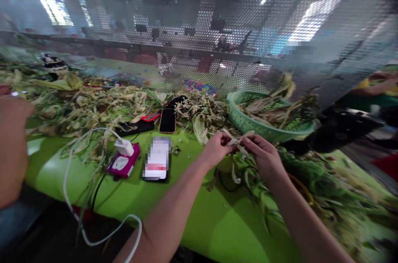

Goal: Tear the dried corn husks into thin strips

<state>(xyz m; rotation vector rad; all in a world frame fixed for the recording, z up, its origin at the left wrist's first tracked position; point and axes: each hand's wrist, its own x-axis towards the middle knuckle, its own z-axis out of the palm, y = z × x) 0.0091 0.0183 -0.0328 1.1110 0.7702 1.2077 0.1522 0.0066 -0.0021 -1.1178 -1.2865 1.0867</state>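
Note:
My left hand (218, 147) pinches a pale strip of corn husk (239, 142) between closed fingertips. Facing it, my right hand (264, 154) grips the other part of the same strip, so the two hands are a short gap apart above the green table. Loose ends of husk hang below the fingers. Just behind my hands stands a green woven plastic basket (248, 124) with long dried husks (273, 107) in it. Green and yellowish husks (329, 184) lie heaped to the right, partly under my right forearm.
Knotted-looking dry husk pieces (115, 105) cover the back of the green table (199, 213). A lit phone (157, 157), a dark phone (167, 120) and a magenta power socket (126, 161) with a white cable lie left. A perforated screen (186, 39) rises behind. Another person's arm (12, 147) is at far left.

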